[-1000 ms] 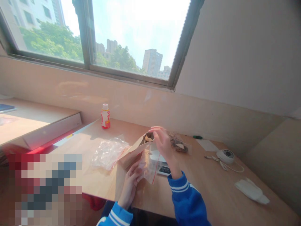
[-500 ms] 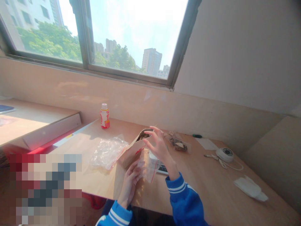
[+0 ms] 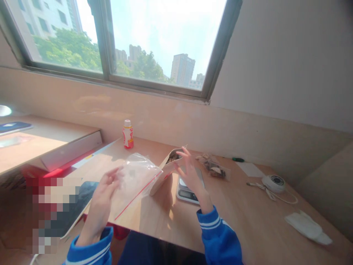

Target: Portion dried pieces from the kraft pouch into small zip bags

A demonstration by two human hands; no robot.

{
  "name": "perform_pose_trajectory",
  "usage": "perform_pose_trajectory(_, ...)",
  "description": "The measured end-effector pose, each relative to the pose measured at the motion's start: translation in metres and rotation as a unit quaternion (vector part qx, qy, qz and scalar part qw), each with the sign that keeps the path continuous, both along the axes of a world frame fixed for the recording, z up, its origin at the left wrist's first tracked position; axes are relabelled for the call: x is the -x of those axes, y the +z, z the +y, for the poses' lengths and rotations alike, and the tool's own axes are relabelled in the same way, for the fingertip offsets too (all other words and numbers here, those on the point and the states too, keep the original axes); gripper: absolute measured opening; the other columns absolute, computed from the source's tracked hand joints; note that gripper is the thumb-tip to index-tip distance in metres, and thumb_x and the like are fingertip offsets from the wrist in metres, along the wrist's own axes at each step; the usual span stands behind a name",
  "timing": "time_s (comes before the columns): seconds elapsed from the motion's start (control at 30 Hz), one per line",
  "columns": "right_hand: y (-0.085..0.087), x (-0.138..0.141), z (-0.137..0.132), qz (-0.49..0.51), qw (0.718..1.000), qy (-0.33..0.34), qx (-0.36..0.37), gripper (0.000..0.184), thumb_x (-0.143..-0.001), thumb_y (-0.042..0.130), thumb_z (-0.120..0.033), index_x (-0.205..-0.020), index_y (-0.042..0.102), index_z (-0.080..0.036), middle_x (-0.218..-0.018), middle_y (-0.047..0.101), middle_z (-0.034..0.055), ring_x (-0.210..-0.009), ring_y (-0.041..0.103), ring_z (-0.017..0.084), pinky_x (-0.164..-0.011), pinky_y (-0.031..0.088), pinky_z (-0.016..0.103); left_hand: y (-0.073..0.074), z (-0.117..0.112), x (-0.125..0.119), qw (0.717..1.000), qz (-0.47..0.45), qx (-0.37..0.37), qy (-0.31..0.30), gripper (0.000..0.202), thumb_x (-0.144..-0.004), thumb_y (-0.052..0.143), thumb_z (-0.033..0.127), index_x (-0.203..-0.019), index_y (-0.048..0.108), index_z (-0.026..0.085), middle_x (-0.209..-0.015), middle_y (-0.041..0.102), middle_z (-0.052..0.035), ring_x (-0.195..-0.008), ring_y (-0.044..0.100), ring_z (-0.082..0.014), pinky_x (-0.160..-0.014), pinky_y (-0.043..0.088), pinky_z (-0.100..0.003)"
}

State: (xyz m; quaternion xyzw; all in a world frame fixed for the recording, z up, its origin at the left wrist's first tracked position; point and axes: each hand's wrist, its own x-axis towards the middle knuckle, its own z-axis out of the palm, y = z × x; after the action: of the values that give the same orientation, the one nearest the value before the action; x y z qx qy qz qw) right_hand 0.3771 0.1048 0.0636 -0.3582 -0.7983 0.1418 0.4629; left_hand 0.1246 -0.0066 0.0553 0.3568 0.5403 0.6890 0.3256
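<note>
A brown paper bag (image 3: 162, 176) with its mouth open stands tilted on the table, brown dried pieces (image 3: 173, 157) showing inside. My right hand (image 3: 189, 171) grips its upper right rim between thumb and fingers. To the left, my left hand (image 3: 106, 189) has its fingertips at the left side of a clear zip bag (image 3: 140, 186) with a red seal line; the fingertips blur into the plastic, and the hand seems to pinch it. More clear plastic (image 3: 140, 160) lies beneath or behind that bag. Partly behind my right wrist sits a kitchen scale (image 3: 183, 194).
A red and white drink bottle (image 3: 128, 135) stands near the wall. Right of the paper bag lie small bags of dried pieces (image 3: 213, 167), a green-handled tool (image 3: 238, 159), white paper (image 3: 250, 169), a white dome camera (image 3: 274, 183) with cable, and a crumpled white cloth or tissue (image 3: 307, 226).
My left hand has moved left, away from the paper bag's base, bringing the clear zip bag with it. The scale is more exposed. My right hand stays at the paper bag's rim.
</note>
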Motion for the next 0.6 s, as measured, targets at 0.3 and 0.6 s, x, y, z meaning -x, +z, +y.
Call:
perform_pose_trajectory(0.3, -0.005, -0.003, -0.003, 0.005, 1.000, -0.006, 0.000, 0.040, -0.092, 0.047, -0.029, -0.132, 0.042, -0.031, -0.151, 0.032, 0.0052, -0.143, 0.026, 0.023, -0.116, 0.026, 0.048, -0.037, 0.070, 0.009, 0.889, 0.314, 0.236, 0.237, 0.059, -0.084, 0.045, 0.031, -0.137, 0.042, 0.005, -0.140, 0.039, -0.0309, -0.131, 0.035, -0.0450, -0.102, 0.027, -0.065)
perform_pose_trajectory(0.6, -0.007, -0.005, -0.010, 0.027, 1.000, -0.007, 0.013, 0.039, -0.093, 0.046, -0.032, -0.131, 0.043, -0.032, -0.153, 0.029, 0.0030, -0.144, 0.025, 0.023, -0.115, 0.029, 0.045, -0.052, 0.086, 0.002, 0.790, 0.605, 0.099, 0.019, 0.055, -0.077, 0.033, 0.002, -0.117, 0.066, 0.020, -0.142, 0.050, -0.0102, -0.139, 0.034, -0.0272, -0.113, 0.025, -0.044)
